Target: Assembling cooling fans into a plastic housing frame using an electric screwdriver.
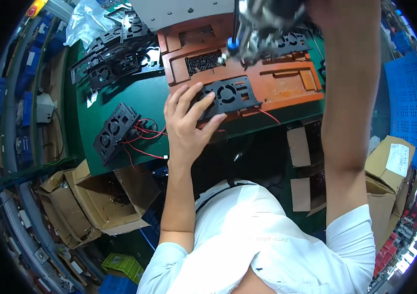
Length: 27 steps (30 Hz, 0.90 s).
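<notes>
A black fan panel (240,98) with a round fan opening lies on the orange fixture (287,100). My left hand (186,120) holds its left end, with the index finger on top and the thumb at the near edge. My right hand (318,17) is raised at the top edge, beside a blurred metallic tool head (262,36). Its fingers are out of view or smeared. Left of the tool head hangs a thin dark shaft with a blue collar (233,44). Black screws (201,63) fill a pocket of the fixture. A red wire (269,115) sticks out from the panel's right side.
On the green table (145,93), more black panels (115,59) are piled at the back left. Another fan panel (115,130) with red wires lies nearer. Cardboard boxes (105,201) stand below the table's left edge; a blue crate (406,98) is at right.
</notes>
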Tool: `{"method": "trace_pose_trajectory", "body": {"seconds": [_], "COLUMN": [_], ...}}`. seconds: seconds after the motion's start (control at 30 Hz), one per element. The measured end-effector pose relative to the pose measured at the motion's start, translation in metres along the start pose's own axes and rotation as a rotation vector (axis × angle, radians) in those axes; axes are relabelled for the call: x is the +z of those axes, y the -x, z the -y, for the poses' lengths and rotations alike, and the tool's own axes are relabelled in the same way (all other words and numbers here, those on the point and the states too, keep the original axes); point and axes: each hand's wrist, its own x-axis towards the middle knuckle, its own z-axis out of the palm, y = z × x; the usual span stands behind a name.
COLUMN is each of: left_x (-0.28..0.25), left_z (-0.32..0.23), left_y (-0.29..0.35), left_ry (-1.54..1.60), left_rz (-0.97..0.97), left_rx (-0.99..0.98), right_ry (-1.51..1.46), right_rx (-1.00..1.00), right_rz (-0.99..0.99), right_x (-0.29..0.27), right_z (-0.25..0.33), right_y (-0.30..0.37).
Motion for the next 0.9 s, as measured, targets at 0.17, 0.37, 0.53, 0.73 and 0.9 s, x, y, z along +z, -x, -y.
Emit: {"method": "trace_pose_trajectory", "body": {"seconds": [0.17,0.37,0.53,0.73,0.9], "left_x": [0.002,0.001,0.002,0.002,0.002], "left_z": [-0.004,-0.002,-0.004,-0.001,-0.002], "left_y": [-0.001,0.000,-0.001,0.002,0.001], "left_ry": [0.004,-0.018,-0.021,-0.012,-0.006], "left_rz": [0.023,0.019,0.022,0.012,0.020], "left_rx": [-0.007,0.003,-0.005,-0.009,-0.011], "right_ry": [0.476,0.432,0.431,0.423,0.453], "right_rx": [-0.131,-0.132,-0.106,-0.113,-0.138], "right_rz": [-0.300,-0.338,-0.333,-0.369,-0.412], "right_x": [0.025,0.028,0.028,0.034,0.040], "right_z": [-0.012,-0.019,-0.021,-0.027,-0.026], "right_y": [0.043,0.045,0.044,0.047,0.048]}}
